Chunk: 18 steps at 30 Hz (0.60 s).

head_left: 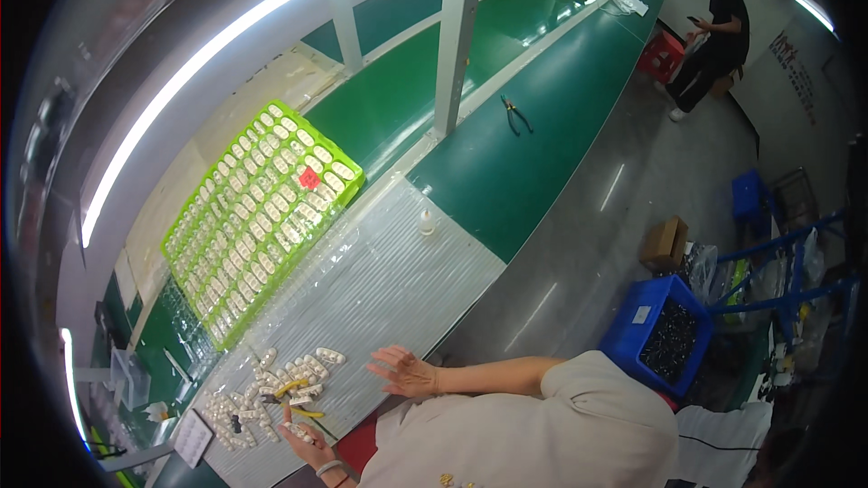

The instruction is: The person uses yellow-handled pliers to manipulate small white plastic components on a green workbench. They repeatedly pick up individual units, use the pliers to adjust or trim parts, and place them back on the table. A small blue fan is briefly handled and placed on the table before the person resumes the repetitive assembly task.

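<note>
My left hand (310, 448), a band round its wrist, is closed on a small white oval piece at the bench's near edge. More than one piece may be in it; the fingers partly hide this. Just beyond it, yellow-handled pliers (291, 388) lie across a loose pile of white oval pieces (237, 408). To the right, my right hand (404, 371) hovers over or rests on the ribbed grey mat (380, 271), fingers spread and holding nothing. A single oval piece (331, 355) lies to the left of its fingertips.
A bright green tray (360, 179) of white oval pieces, with a red tag (309, 178), stands behind the mat. A small bottle (427, 223) and other pliers (516, 116) are farther right. A blue bin (624, 330) stands on the floor. A person (723, 23) stands far right.
</note>
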Each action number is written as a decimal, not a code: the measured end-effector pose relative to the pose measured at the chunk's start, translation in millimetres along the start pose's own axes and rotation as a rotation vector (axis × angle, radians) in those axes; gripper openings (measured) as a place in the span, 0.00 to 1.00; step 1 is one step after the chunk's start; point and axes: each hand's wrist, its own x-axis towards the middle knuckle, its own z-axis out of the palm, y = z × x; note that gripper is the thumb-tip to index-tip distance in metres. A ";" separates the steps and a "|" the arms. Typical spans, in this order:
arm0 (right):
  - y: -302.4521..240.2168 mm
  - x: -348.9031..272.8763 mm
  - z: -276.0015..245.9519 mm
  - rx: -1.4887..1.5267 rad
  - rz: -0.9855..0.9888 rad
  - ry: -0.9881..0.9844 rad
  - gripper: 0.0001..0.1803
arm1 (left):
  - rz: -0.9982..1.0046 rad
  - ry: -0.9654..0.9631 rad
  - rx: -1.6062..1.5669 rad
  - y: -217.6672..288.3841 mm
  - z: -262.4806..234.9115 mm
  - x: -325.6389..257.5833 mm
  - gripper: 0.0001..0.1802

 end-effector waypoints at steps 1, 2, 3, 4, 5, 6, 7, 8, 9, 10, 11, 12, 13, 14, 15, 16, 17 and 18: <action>-1.7 -0.2 11.1 -0.051 -0.001 -0.014 0.35 | 0.006 0.005 -0.009 4.6 -21.1 -2.2 0.30; 0.0 2.6 22.0 -0.130 -0.008 -0.011 0.35 | 0.010 0.014 -0.020 5.1 -41.8 -2.1 0.31; -1.1 8.0 28.3 -0.199 -0.015 -0.017 0.35 | 0.038 0.000 -0.026 3.7 -69.7 1.9 0.31; -3.6 9.5 33.6 -0.249 -0.036 -0.040 0.35 | 0.043 -0.016 -0.010 3.4 -89.6 1.7 0.31; 1.7 5.3 39.4 -0.283 -0.025 -0.033 0.36 | 0.040 -0.025 0.024 6.9 -102.7 1.8 0.31; 4.2 3.3 50.6 -0.288 -0.012 -0.037 0.36 | 0.014 -0.116 0.051 11.9 -110.2 7.2 0.31; 6.7 11.2 55.1 -0.307 0.001 -0.047 0.37 | -0.011 -0.097 -0.013 15.6 -109.3 14.0 0.30; 3.3 7.6 58.9 -0.391 -0.015 -0.030 0.37 | -0.007 -0.169 0.013 25.0 -107.7 15.1 0.30; 5.9 11.6 56.6 -0.415 -0.012 -0.017 0.38 | -0.014 -0.208 0.049 34.2 -100.8 25.4 0.30; 0.4 12.1 57.2 -0.449 0.013 0.006 0.38 | -0.020 -0.251 0.073 46.5 -82.1 30.6 0.31; -5.4 11.6 59.1 -0.411 0.014 -0.012 0.38 | -0.026 -0.291 0.122 55.4 -63.4 35.5 0.31; -5.5 11.6 54.9 -0.407 0.021 -0.017 0.38 | -0.034 -0.364 0.162 61.9 -49.3 41.0 0.32; -1.5 12.8 47.6 -0.433 0.056 -0.001 0.37 | -0.047 -0.414 0.198 64.1 -42.5 48.8 0.32; -3.6 13.9 47.2 -0.410 0.036 -0.021 0.37 | -0.060 -0.475 0.244 65.0 -39.6 52.9 0.32; -4.2 12.4 46.6 -0.428 0.043 -0.029 0.37 | -0.082 -0.583 0.286 59.9 -28.9 65.4 0.32; -4.3 11.3 46.4 -0.456 0.041 -0.048 0.37 | -0.090 -0.670 0.302 56.4 -19.4 72.5 0.32; -2.6 7.5 47.4 -0.448 0.054 -0.044 0.38 | -0.113 -0.765 0.305 51.9 -5.7 81.5 0.33; -5.0 10.7 42.3 -0.430 0.021 -0.033 0.37 | -0.114 -0.835 0.403 53.3 7.2 86.6 0.34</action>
